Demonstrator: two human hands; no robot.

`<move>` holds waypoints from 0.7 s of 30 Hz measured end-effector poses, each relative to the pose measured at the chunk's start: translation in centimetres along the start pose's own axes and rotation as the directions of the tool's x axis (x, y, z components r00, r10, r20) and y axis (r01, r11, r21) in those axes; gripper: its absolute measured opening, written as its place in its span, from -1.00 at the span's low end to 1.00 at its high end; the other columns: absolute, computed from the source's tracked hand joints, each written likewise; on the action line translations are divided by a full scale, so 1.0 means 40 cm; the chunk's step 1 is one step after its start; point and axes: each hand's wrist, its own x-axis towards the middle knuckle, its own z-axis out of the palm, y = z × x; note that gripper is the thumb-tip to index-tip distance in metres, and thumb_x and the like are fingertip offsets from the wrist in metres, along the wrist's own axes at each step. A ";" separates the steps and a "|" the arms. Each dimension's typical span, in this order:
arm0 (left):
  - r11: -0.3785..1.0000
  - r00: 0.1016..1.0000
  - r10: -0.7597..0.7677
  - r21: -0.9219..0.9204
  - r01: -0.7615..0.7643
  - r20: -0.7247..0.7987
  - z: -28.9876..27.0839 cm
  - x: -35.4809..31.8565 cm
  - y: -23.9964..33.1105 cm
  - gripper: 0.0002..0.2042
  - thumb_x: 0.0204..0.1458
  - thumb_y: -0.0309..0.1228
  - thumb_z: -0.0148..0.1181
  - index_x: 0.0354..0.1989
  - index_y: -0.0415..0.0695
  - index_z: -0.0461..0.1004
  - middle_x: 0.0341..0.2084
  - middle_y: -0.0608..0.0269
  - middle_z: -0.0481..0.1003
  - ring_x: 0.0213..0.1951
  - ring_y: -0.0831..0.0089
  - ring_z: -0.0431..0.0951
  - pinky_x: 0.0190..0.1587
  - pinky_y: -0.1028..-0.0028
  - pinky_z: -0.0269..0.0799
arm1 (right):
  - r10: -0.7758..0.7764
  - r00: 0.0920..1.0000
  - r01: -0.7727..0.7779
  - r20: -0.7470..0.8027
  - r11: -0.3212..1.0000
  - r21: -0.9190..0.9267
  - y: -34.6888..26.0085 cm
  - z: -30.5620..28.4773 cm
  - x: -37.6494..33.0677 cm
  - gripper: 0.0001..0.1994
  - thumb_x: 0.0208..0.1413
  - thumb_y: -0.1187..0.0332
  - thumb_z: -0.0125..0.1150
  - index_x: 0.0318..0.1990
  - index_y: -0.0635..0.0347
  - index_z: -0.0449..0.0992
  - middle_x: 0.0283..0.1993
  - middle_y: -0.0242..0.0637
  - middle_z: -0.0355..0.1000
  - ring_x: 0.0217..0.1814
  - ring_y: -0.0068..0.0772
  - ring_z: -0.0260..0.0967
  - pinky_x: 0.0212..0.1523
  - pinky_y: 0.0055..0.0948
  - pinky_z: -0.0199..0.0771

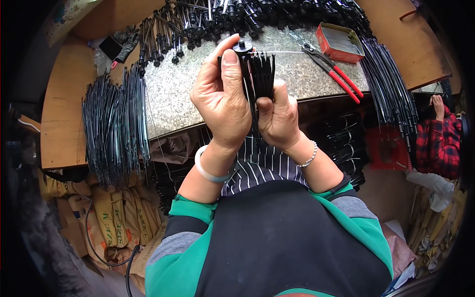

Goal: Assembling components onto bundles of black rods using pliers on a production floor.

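Note:
In front of my chest, above the table's near edge, I hold a bundle of thin black umbrella ribs (264,74). A round black hub with a short peg (242,46) sits at its upper end. My left hand (222,94) is closed at the hub, thumb upright against its near side and forefinger reaching behind it. My right hand (278,116) grips the ribs lower down, thumb pressed on them. A thin pale wire (282,52) runs right from the hub toward the pliers (334,74), which have red handles and lie on the speckled tabletop (173,94).
A red tin (341,43) of thin metal wires stands at the back right. Black ribs hang over the edge at left (116,123) and right (391,89). Black umbrella frames (213,20) are heaped behind. A person in a plaid sleeve (438,141) sits at far right.

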 end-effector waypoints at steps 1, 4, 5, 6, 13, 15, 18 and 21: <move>1.000 1.000 0.004 -0.006 -0.004 0.006 0.000 -0.004 -0.002 -0.72 0.14 -0.38 -0.02 -0.08 -0.31 0.39 -0.41 0.19 0.52 -0.37 0.62 0.50 -0.32 0.68 0.43 | 0.042 0.997 -0.042 0.064 0.999 -0.011 0.000 -0.005 -0.002 -0.66 0.21 0.19 -0.12 -0.07 0.32 0.29 -0.30 -0.15 0.43 -0.32 -0.32 0.45 -0.31 -0.47 0.40; 1.000 1.000 -0.007 -0.029 0.008 0.012 -0.001 -0.012 -0.007 -0.72 0.12 -0.39 0.01 -0.07 -0.31 0.39 -0.42 0.25 0.50 -0.38 0.66 0.46 -0.32 0.70 0.40 | 0.009 0.997 -0.015 0.070 0.996 0.085 -0.002 -0.014 0.009 -0.65 0.22 0.22 -0.18 -0.03 0.34 0.30 -0.26 -0.12 0.43 -0.29 -0.31 0.44 -0.28 -0.45 0.40; 0.999 1.000 -0.020 -0.047 0.021 0.010 -0.002 -0.014 -0.009 -0.73 0.10 -0.40 0.05 -0.07 -0.31 0.40 -0.43 0.31 0.48 -0.40 0.70 0.42 -0.34 0.72 0.36 | -0.009 0.997 -0.001 0.073 0.991 0.134 -0.003 -0.017 0.012 -0.64 0.23 0.23 -0.21 -0.01 0.34 0.30 -0.24 -0.11 0.43 -0.27 -0.30 0.44 -0.26 -0.44 0.39; 0.997 0.999 -0.033 -0.065 0.033 0.008 -0.002 -0.015 -0.011 -0.72 0.09 -0.41 0.08 -0.08 -0.30 0.41 -0.44 0.36 0.46 -0.41 0.74 0.38 -0.35 0.74 0.33 | -0.014 0.996 0.001 0.085 0.987 0.160 -0.002 -0.020 0.012 -0.63 0.23 0.25 -0.23 0.02 0.35 0.31 -0.20 -0.10 0.43 -0.23 -0.29 0.43 -0.21 -0.42 0.38; 0.995 0.998 0.001 -0.095 -0.008 -0.066 0.016 -0.026 -0.021 -0.73 0.08 -0.41 0.09 -0.09 -0.31 0.41 -0.44 0.33 0.48 -0.39 0.71 0.41 -0.31 0.72 0.34 | -0.036 0.999 0.030 0.039 0.989 0.148 0.014 -0.009 0.023 -0.71 0.20 0.31 -0.15 -0.03 0.30 0.34 -0.29 -0.05 0.42 -0.31 -0.09 0.42 -0.33 -0.36 0.40; 0.993 0.998 -0.004 -0.116 -0.003 -0.060 0.011 -0.024 -0.023 -0.72 0.10 -0.38 0.07 -0.09 -0.31 0.40 -0.44 0.32 0.49 -0.39 0.71 0.41 -0.31 0.72 0.34 | -0.027 1.000 0.024 0.015 0.987 0.161 0.012 -0.005 0.024 -0.77 0.17 0.36 -0.09 -0.10 0.28 0.37 -0.35 -0.03 0.40 -0.37 0.05 0.39 -0.40 -0.28 0.40; 0.955 0.976 -0.199 -0.206 0.213 0.087 -0.017 -0.006 -0.020 -0.69 0.13 -0.31 0.02 -0.10 -0.33 0.39 -0.44 0.30 0.49 -0.41 0.71 0.42 -0.33 0.74 0.34 | 0.011 0.997 -0.022 0.073 0.988 0.155 0.015 -0.016 0.030 -0.79 0.16 0.37 -0.07 -0.13 0.29 0.37 -0.38 -0.03 0.40 -0.40 0.06 0.39 -0.43 -0.26 0.39; 0.879 0.945 -0.268 -0.354 0.320 0.189 -0.025 0.007 -0.005 -0.64 0.13 -0.26 0.00 -0.06 -0.32 0.37 -0.45 0.31 0.49 -0.43 0.71 0.42 -0.35 0.73 0.32 | 0.003 0.998 -0.010 0.061 0.992 0.122 0.013 -0.007 0.030 -0.81 0.14 0.38 -0.04 -0.17 0.29 0.38 -0.41 -0.04 0.39 -0.43 0.06 0.38 -0.47 -0.25 0.38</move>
